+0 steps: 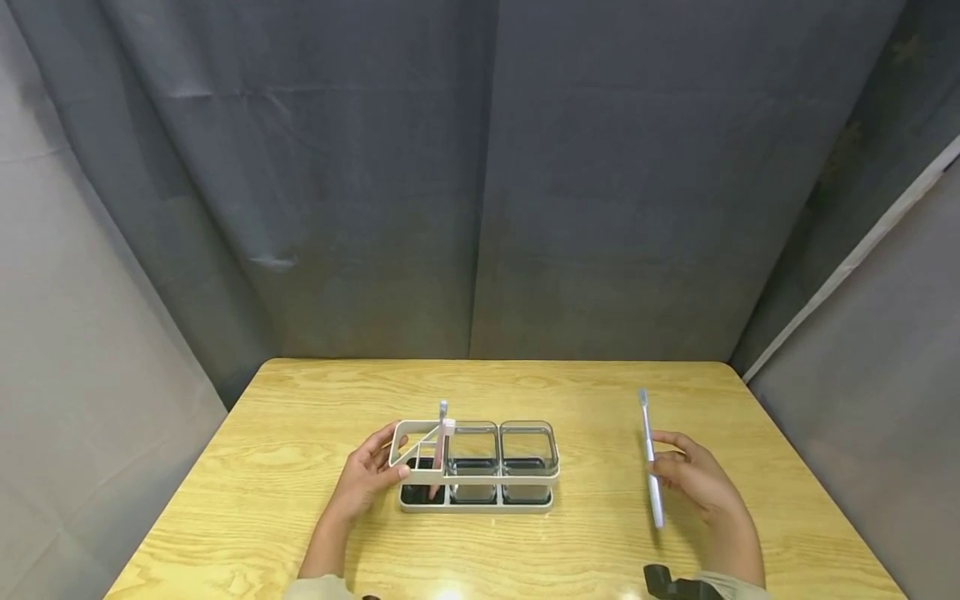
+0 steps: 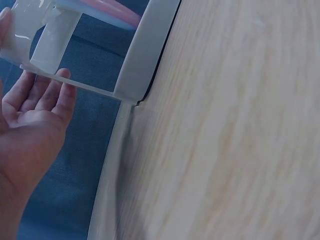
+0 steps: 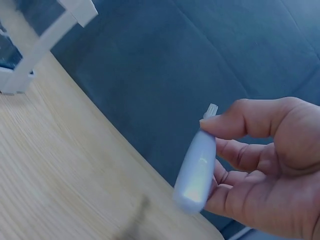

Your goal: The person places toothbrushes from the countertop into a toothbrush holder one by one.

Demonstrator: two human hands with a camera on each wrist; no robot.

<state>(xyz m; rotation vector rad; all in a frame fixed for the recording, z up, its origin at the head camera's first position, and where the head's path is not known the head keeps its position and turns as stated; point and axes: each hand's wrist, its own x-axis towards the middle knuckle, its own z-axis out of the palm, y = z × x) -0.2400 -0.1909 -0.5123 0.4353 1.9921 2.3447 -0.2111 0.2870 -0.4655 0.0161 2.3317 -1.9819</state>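
Note:
A white toothbrush holder [image 1: 491, 480] with two clear cups stands on the table. My left hand [image 1: 366, 475] grips its left end, thumb at the front of the upper rim and fingers behind it. In the left wrist view, the fingers [image 2: 47, 95] touch the frame's end. A pink toothbrush [image 1: 438, 454] stands in the divided left section, bristles up. Off to the right, my right hand [image 1: 697, 475] pinches a light blue-white toothbrush [image 1: 649, 467] between thumb and fingers, head up and away. Its rounded handle end [image 3: 194, 182] faces the right wrist camera.
The left clear cup [image 1: 472, 450] and right clear cup [image 1: 528, 450] sit side by side in the holder. The wooden table [image 1: 315, 400] ends at a grey curtain [image 1: 375, 250] behind, with pale curtains at both sides.

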